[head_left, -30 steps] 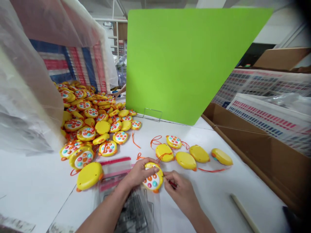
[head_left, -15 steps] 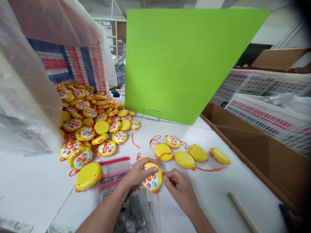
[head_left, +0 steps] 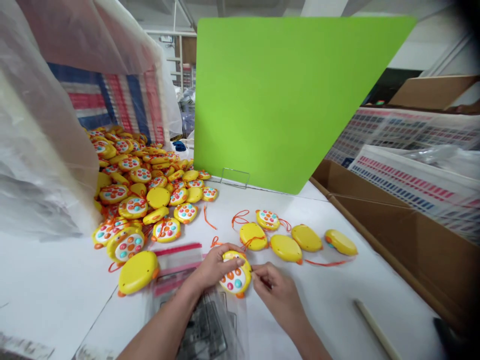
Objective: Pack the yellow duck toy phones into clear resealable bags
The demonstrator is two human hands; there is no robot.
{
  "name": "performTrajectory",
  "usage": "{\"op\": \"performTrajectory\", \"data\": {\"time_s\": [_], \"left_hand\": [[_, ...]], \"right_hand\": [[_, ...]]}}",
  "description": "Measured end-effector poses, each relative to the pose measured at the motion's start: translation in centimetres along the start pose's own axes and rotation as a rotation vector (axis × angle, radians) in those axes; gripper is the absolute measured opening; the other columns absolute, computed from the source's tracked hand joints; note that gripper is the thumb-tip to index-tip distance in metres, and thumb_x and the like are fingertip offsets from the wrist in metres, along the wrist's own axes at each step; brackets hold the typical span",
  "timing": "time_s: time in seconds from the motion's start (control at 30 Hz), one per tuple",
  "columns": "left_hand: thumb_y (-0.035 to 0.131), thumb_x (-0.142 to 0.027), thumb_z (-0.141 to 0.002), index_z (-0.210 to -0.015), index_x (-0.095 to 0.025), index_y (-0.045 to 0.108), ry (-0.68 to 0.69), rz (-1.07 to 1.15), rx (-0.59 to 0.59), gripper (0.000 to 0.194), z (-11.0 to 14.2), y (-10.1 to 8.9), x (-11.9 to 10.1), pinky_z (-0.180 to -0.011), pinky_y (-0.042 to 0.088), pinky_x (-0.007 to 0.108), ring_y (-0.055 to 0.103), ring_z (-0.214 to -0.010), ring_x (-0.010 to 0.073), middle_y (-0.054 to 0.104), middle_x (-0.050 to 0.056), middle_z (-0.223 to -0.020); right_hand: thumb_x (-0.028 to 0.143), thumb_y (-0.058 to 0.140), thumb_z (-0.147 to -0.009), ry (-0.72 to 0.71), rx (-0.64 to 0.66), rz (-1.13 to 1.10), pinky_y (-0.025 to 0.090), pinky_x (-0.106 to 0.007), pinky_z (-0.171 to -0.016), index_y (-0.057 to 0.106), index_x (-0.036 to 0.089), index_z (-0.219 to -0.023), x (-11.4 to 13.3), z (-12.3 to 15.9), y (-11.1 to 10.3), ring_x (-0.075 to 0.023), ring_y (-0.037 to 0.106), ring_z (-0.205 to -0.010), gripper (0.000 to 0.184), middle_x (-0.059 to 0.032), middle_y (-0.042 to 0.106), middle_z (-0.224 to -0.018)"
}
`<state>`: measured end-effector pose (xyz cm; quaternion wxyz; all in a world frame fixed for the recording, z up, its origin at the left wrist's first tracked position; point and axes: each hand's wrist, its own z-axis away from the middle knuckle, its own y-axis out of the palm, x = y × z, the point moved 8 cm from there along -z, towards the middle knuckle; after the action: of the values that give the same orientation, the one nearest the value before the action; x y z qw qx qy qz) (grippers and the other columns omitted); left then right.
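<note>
My left hand (head_left: pixel 213 267) grips a round yellow toy (head_left: pixel 236 278) with coloured buttons, fingers curled over its top edge. My right hand (head_left: pixel 278 292) is pinched against the toy's right side, apparently on its thin orange cord. The toy sits over clear zip bags with pink seals (head_left: pixel 180 265) on the white table (head_left: pixel 48 290). Just beyond lie several more yellow toys (head_left: pixel 287 247) with orange cords (head_left: pixel 240 217).
A big heap of the same toys (head_left: pixel 138 185) spills from a clear plastic sack (head_left: pixel 41 165) at left. A green divider panel (head_left: pixel 285 100) stands behind. A cardboard box (head_left: pixel 408 240) with printed sheets runs along the right; a pale stick (head_left: pixel 377 327) lies at lower right.
Almost nothing: my right hand's pinch has shifted slightly against the toy's side, and the red bit seen in its fingers earlier no longer shows.
</note>
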<state>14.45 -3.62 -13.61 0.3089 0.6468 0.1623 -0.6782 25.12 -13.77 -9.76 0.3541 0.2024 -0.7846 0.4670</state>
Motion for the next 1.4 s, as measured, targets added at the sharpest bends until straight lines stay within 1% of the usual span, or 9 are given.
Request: {"op": "performTrajectory", "data": {"time_s": [0.1, 0.23, 0.4, 0.57, 0.8, 0.97, 1.1, 1.27, 1.4], "left_hand": [[0.074, -0.052, -0.066, -0.099, -0.015, 0.061, -0.005, -0.010, 0.005, 0.051, 0.0, 0.0, 0.1, -0.056, 0.041, 0.022, 0.054, -0.059, 0.0104, 0.061, -0.001, -0.072], [0.074, -0.052, -0.066, -0.101, -0.016, 0.060, -0.030, 0.004, 0.018, 0.052, -0.1, 0.0, 0.4, -0.056, 0.041, 0.022, 0.055, -0.059, 0.0107, 0.062, -0.001, -0.073], [0.074, -0.052, -0.066, -0.099, -0.016, 0.061, -0.016, -0.012, 0.016, 0.051, 0.0, 0.1, 0.2, -0.056, 0.041, 0.022, 0.055, -0.059, 0.0104, 0.062, -0.001, -0.073], [0.073, -0.053, -0.066, -0.099, -0.016, 0.061, -0.015, -0.015, -0.004, 0.051, 0.0, 0.0, 0.1, -0.057, 0.041, 0.022, 0.056, -0.061, 0.0119, 0.064, 0.000, -0.076], [0.072, -0.051, -0.068, -0.101, -0.016, 0.061, 0.010, 0.027, -0.019, 0.049, -0.1, -0.1, -0.1, -0.062, 0.044, 0.024, 0.059, -0.065, 0.0129, 0.066, 0.001, -0.078], [0.068, -0.054, -0.071, -0.103, -0.017, 0.060, 0.005, 0.109, -0.107, 0.049, -0.2, -1.0, 0.0, -0.063, 0.044, 0.025, 0.061, -0.069, 0.0148, 0.067, 0.002, -0.081], [0.065, -0.057, -0.073, -0.104, -0.018, 0.059, 0.048, 0.205, -0.154, 0.050, -0.3, -1.4, 0.0, -0.067, 0.045, 0.027, 0.061, -0.072, 0.0155, 0.066, 0.002, -0.083], [0.058, -0.061, -0.077, -0.109, -0.018, 0.056, 0.103, 0.300, -0.105, 0.054, 0.0, -1.0, -0.8, -0.070, 0.046, 0.027, 0.060, -0.073, 0.0146, 0.064, 0.002, -0.086], [0.080, -0.047, -0.060, -0.131, -0.022, 0.042, 0.122, 0.311, 0.004, 0.084, 0.3, -0.3, -1.5, -0.071, 0.049, 0.028, 0.061, -0.079, 0.0153, 0.060, 0.006, -0.107]], "right_hand": [[0.032, 0.051, -0.082, 0.028, -0.022, 0.019, 0.044, -0.023, -0.049, 0.054, 0.023, -0.072, -0.3, 0.0, -0.2, -0.0126, 0.055, -0.049, 0.015, 0.0009, 0.066, -0.060], [0.032, 0.050, -0.083, -0.006, 0.029, -0.038, 0.047, -0.024, -0.053, 0.052, 0.023, -0.072, -0.2, 0.0, 0.3, -0.0128, 0.058, -0.054, 0.014, -0.0037, 0.072, -0.080], [0.031, 0.051, -0.082, 0.002, -0.034, 0.066, 0.043, -0.023, -0.047, 0.053, 0.023, -0.071, -0.1, -0.1, -0.3, -0.0122, 0.053, -0.046, 0.014, 0.0027, 0.063, -0.056], [0.030, 0.051, -0.082, -0.047, -0.002, -0.004, 0.048, -0.023, -0.053, 0.053, 0.023, -0.070, 0.6, 0.0, 0.1, -0.0118, 0.058, -0.052, 0.013, -0.0023, 0.073, -0.080], [0.035, 0.052, -0.081, 0.134, -0.083, 0.075, 0.041, -0.023, -0.045, 0.050, 0.024, -0.066, -1.9, -0.2, -0.7, -0.0136, 0.053, -0.045, 0.019, 0.0037, 0.056, -0.050], [0.040, 0.053, -0.080, 0.091, -0.129, 0.104, 0.054, -0.033, -0.069, 0.065, 0.022, -0.097, -1.8, -0.2, -1.3, -0.0217, 0.066, -0.079, 0.028, -0.0074, 0.071, -0.091], [0.045, 0.051, -0.084, 0.102, -0.060, -0.131, 0.055, -0.033, -0.072, 0.050, 0.020, -0.128, -0.9, 0.2, 1.0, -0.0202, 0.066, -0.083, 0.051, -0.0112, 0.065, -0.116], [0.043, 0.052, -0.085, 0.073, 0.051, -0.291, 0.048, -0.035, -0.094, 0.036, 0.022, -0.140, 0.1, 0.1, 3.3, -0.0242, 0.050, -0.124, 0.061, -0.0106, 0.051, -0.136], [0.047, 0.049, -0.086, 0.165, 0.051, -0.448, 0.054, -0.032, -0.075, 0.032, 0.024, -0.140, -0.9, -0.5, 3.4, -0.0239, 0.059, -0.108, 0.062, -0.0119, 0.052, -0.135]]}}
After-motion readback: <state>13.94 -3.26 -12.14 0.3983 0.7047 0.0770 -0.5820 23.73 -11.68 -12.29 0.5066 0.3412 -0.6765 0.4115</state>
